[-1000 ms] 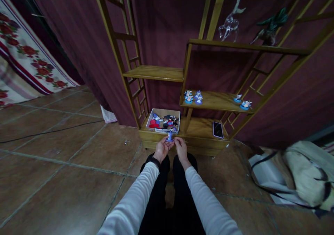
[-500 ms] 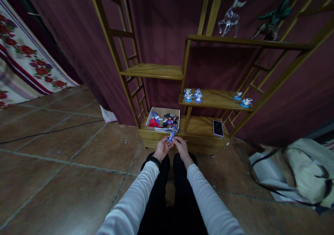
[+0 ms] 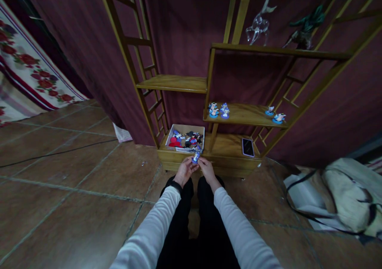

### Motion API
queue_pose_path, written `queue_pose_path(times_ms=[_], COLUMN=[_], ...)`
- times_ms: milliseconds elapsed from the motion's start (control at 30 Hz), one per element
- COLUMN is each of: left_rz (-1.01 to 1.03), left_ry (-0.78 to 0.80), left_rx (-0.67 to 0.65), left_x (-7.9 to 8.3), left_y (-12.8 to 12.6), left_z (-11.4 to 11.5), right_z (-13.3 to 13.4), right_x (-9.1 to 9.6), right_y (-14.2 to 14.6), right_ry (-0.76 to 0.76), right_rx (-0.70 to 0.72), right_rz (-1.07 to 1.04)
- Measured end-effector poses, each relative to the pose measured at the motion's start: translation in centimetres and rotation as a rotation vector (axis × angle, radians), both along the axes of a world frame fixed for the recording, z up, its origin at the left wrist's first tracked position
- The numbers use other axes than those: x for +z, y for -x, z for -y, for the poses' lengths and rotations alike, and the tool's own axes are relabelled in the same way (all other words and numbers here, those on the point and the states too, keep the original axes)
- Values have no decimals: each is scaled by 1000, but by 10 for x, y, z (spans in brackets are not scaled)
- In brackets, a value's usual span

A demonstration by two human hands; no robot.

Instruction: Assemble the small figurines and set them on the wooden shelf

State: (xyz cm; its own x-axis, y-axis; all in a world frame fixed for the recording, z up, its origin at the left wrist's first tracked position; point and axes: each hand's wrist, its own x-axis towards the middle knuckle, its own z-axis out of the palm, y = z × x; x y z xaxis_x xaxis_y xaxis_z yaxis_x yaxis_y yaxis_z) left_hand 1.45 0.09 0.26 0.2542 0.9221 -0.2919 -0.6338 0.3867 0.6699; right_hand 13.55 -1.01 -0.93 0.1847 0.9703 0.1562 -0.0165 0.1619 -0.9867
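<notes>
My left hand (image 3: 184, 171) and my right hand (image 3: 206, 170) meet in front of the lowest shelf, fingers pinched together on a small blue figurine (image 3: 195, 157) held between them. Just beyond it sits an open cardboard box (image 3: 186, 137) filled with several more small figures, red, blue and black. On the middle shelf (image 3: 244, 115) stand three blue-based figurines (image 3: 218, 110) at its left end and two more (image 3: 276, 115) at its right end. My arms wear white sleeves, with a dark band on the left wrist.
A phone (image 3: 248, 147) lies on the bottom shelf, right of the box. A glass deer (image 3: 259, 20) and a dark green ornament (image 3: 304, 28) stand on the top shelf. A pale bag (image 3: 340, 197) lies on the tiled floor at right. A cable (image 3: 56, 151) crosses the floor at left.
The figurine, upright a second ago, is now tilted between my fingers. My hands have stayed in about the same spot in front of the box. The view shifted slightly.
</notes>
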Motion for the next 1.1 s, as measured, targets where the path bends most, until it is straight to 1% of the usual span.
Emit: queue_pose_path(times_ms=[133, 233, 500, 700, 933, 1100], left_rz=[-4, -3, -16, -39, -42, -51], left_ry=[-26, -46, -81, -90, -107, -110], left_rx=[17, 35, 34, -14, -32, -41], left_x=[1, 2, 0, -2, -6, -5], left_y=[-3, -3, -5, -5, -5, -5], left_z=[3, 4, 5, 6, 5, 6], right_z=[0, 0, -1, -3, -5, -5], right_x=[-3, -3, -4, -8, -9, -9], right_y=[3, 4, 3, 1, -2, -5], right_ry=[24, 14, -7, 6, 2, 22], right_rx=[-68, -98, -35, -54, -43, -48], right_rz=[-56, -93, -170, -149, -121, -74])
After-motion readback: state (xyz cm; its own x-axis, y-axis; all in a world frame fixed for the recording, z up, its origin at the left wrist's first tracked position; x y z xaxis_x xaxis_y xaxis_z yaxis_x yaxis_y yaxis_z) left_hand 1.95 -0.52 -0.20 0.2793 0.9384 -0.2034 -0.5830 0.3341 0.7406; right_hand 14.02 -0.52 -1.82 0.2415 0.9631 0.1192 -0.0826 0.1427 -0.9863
